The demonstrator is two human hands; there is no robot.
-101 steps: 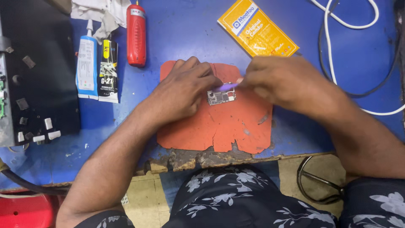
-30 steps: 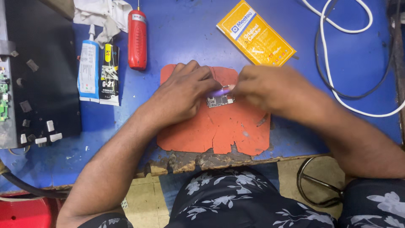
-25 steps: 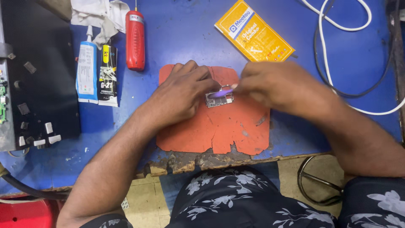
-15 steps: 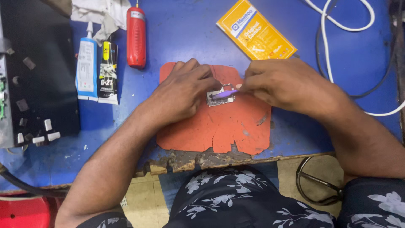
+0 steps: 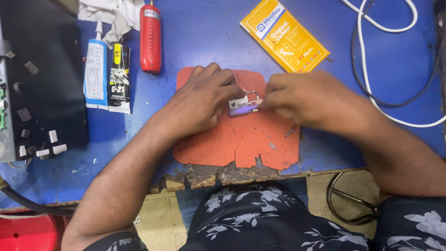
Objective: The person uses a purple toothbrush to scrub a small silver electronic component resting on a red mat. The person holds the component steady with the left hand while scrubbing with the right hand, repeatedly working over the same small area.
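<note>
Fingers (image 5: 227, 86) of the left hand (image 5: 204, 100) curl down and pin a small metal circuit board (image 5: 242, 103) against the torn orange mat (image 5: 241, 139) on the blue table (image 5: 200, 37). Pinched in the right hand (image 5: 302, 100), a thin purple tool (image 5: 246, 109) touches the board's near edge. A red cylinder (image 5: 150, 38) and two glue tubes (image 5: 108, 74) lie to the left; a yellow packet (image 5: 284, 36) lies behind.

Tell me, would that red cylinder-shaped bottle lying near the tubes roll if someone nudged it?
Probably, sideways. The red cylindrical bottle lies on its round side on the flat blue table, and nothing visibly blocks it. It looks stiff, likely holding its shape when gripped. Its smooth surface might be a bit slippery. Neither hand touches it.
</note>
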